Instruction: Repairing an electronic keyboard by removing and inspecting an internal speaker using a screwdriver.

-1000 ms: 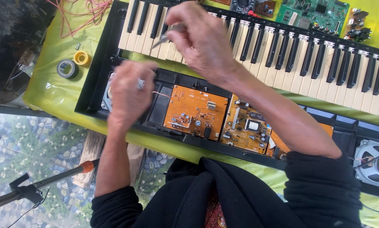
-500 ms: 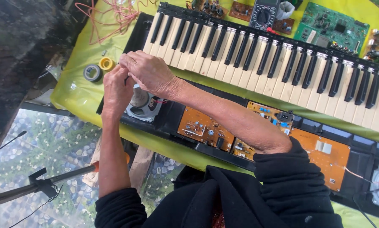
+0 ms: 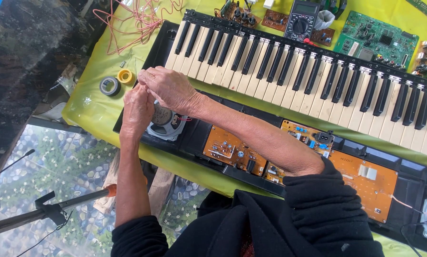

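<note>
My hands, left (image 3: 137,110) and right (image 3: 168,88), pinch together over the speaker (image 3: 165,124) at nine o'clock; fingers narrow, contents hidden; fastening looks underway.

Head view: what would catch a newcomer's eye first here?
The opened keyboard stretches across the yellow-green cloth, its orange circuit boards bare along the near edge. At its left end the left hand and right hand meet above a round speaker. A multimeter lies beyond the keys.
</note>
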